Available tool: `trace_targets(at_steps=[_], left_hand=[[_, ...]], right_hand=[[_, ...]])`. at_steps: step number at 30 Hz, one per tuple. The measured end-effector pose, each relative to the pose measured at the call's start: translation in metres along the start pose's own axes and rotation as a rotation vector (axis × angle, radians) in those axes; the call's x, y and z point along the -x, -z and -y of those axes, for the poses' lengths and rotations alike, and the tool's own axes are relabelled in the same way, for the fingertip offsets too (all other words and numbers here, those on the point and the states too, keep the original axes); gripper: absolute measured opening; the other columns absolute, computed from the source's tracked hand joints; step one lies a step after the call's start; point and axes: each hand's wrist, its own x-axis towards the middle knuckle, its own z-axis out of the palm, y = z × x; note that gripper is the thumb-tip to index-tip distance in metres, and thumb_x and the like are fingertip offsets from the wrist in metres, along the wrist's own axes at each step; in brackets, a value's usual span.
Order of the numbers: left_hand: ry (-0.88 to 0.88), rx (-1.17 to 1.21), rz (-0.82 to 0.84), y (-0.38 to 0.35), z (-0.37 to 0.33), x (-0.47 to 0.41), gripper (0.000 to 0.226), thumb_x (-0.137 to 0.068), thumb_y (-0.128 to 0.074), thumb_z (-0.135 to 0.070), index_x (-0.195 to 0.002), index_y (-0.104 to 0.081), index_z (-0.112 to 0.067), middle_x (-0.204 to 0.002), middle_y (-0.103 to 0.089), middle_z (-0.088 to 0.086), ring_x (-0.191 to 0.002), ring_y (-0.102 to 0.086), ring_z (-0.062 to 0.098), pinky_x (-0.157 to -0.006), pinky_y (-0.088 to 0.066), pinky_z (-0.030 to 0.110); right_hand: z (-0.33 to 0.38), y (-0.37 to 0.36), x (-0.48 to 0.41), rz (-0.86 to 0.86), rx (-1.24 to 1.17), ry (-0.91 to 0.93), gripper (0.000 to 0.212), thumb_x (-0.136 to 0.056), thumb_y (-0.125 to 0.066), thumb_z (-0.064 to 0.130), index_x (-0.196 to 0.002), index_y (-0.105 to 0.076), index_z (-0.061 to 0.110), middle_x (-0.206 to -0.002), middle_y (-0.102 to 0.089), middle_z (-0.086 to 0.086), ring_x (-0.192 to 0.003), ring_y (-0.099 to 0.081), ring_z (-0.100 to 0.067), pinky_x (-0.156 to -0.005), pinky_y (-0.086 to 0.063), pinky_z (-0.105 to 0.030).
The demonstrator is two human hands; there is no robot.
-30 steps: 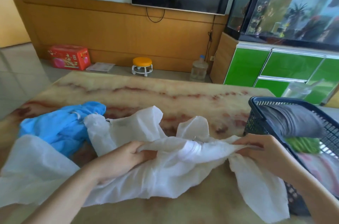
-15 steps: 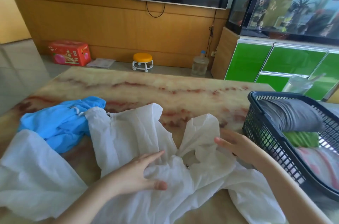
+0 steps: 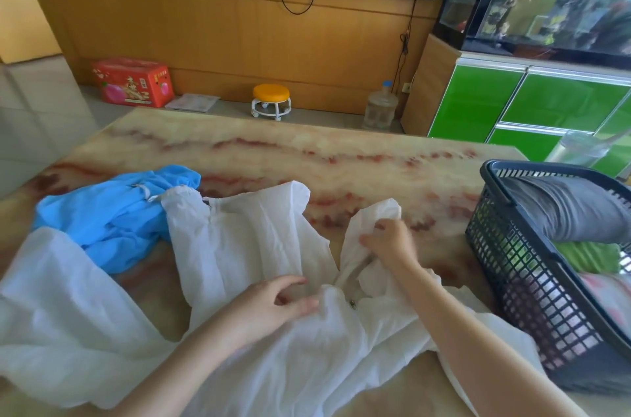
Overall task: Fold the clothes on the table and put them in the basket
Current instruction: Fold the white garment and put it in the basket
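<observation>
A thin white garment lies spread and crumpled across the near half of the marble table. My left hand rests on its middle, thumb and fingers pinching a fold beside a small metal snap. My right hand grips a bunched flap of the same garment a little farther away. A blue garment lies crumpled at the left, partly under the white one. The dark plastic basket stands at the right table edge, holding folded grey, green and pink clothes.
A clear plastic container stands behind the basket. Beyond the table sit a small orange stool, a water jug and a red box on the floor. Green cabinets stand at the right.
The white garment was dropped from a stretched hold onto the table. My right hand moved forward and took hold of a flap; my left hand shifted right and pinched a fold.
</observation>
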Motion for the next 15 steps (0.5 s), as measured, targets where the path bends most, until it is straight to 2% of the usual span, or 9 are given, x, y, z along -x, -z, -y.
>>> trace_targets(at_steps=[3,5,7,8,9,11,13,14,15], left_hand=[[0.022,-0.073,0.033,0.008,0.006,-0.003,0.064,-0.072,-0.074,-0.054,-0.128,-0.044,-0.044,-0.110,-0.051,-0.011,-0.103,-0.052,0.002,-0.081,-0.043,0.014],[-0.010,0.016,-0.014,0.013,0.005,-0.013,0.064,-0.065,-0.082,-0.046,-0.121,-0.052,-0.038,-0.103,-0.054,-0.010,-0.094,-0.053,0.000,-0.075,-0.042,0.010],[-0.090,0.156,-0.183,0.020,0.003,-0.031,0.059,-0.055,-0.085,-0.044,-0.108,-0.059,-0.035,-0.089,-0.057,-0.008,-0.079,-0.054,0.004,-0.065,-0.040,0.010],[-0.117,0.180,-0.319,0.023,0.002,-0.042,0.051,-0.058,-0.084,-0.039,-0.103,-0.060,-0.033,-0.082,-0.055,-0.008,-0.075,-0.054,0.008,-0.062,-0.040,0.014],[-0.126,0.161,-0.467,0.028,0.001,-0.054,0.044,-0.066,-0.082,-0.031,-0.104,-0.060,-0.031,-0.081,-0.054,-0.007,-0.076,-0.054,0.013,-0.064,-0.039,0.018],[-0.126,0.016,-0.747,0.040,0.000,-0.073,0.040,-0.078,-0.072,-0.018,-0.115,-0.058,-0.024,-0.094,-0.057,-0.003,-0.090,-0.054,0.019,-0.076,-0.039,0.026],[-0.116,-0.137,-0.906,0.048,0.004,-0.085,0.049,-0.079,-0.070,-0.016,-0.126,-0.053,-0.018,-0.115,-0.052,0.006,-0.108,-0.048,0.027,-0.091,-0.035,0.033],[-0.089,-0.191,-0.908,0.051,0.007,-0.087,0.055,-0.080,-0.070,-0.019,-0.131,-0.050,-0.018,-0.124,-0.045,0.009,-0.115,-0.043,0.029,-0.098,-0.031,0.036],[-0.077,-0.230,-0.880,0.053,0.011,-0.086,0.059,-0.081,-0.071,-0.023,-0.135,-0.048,-0.018,-0.130,-0.040,0.010,-0.120,-0.039,0.030,-0.103,-0.027,0.037]], right_hand=[[0.021,0.012,-0.014,-0.080,-0.251,0.099,0.019,-0.081,-0.071,0.016,-0.101,-0.069,0.015,-0.080,-0.063,-0.001,-0.076,-0.060,-0.022,-0.059,-0.043,-0.026],[0.044,0.022,-0.024,-0.169,-0.367,0.201,0.024,-0.081,-0.071,0.013,-0.104,-0.070,0.006,-0.086,-0.067,-0.009,-0.076,-0.060,-0.020,-0.063,-0.049,-0.029],[0.071,0.030,-0.036,-0.264,-0.459,0.314,0.026,-0.085,-0.066,0.009,-0.109,-0.066,-0.002,-0.099,-0.068,-0.019,-0.083,-0.064,-0.027,-0.073,-0.052,-0.038],[0.083,0.032,-0.044,-0.265,-0.478,0.364,0.030,-0.088,-0.063,0.009,-0.115,-0.062,-0.004,-0.109,-0.066,-0.023,-0.094,-0.064,-0.032,-0.079,-0.051,-0.040],[0.093,0.031,-0.056,-0.221,-0.459,0.405,0.038,-0.092,-0.060,0.012,-0.128,-0.054,0.000,-0.124,-0.059,-0.023,-0.110,-0.059,-0.033,-0.089,-0.048,-0.040],[0.103,0.025,-0.074,-0.023,-0.316,0.435,0.068,-0.095,-0.057,0.028,-0.151,-0.020,0.020,-0.154,-0.027,-0.015,-0.140,-0.028,-0.028,-0.109,-0.031,-0.041],[0.094,0.016,-0.083,0.149,-0.134,0.417,0.086,-0.093,-0.057,0.039,-0.151,0.005,0.032,-0.160,-0.002,-0.013,-0.147,-0.007,-0.030,-0.114,-0.022,-0.043],[0.084,0.013,-0.080,0.210,-0.075,0.414,0.088,-0.092,-0.058,0.039,-0.151,0.008,0.033,-0.160,-0.002,-0.012,-0.146,-0.010,-0.029,-0.111,-0.026,-0.039],[0.072,0.011,-0.074,0.237,-0.057,0.413,0.089,-0.092,-0.059,0.038,-0.151,0.008,0.034,-0.159,-0.011,-0.010,-0.142,-0.024,-0.027,-0.104,-0.034,-0.033]])
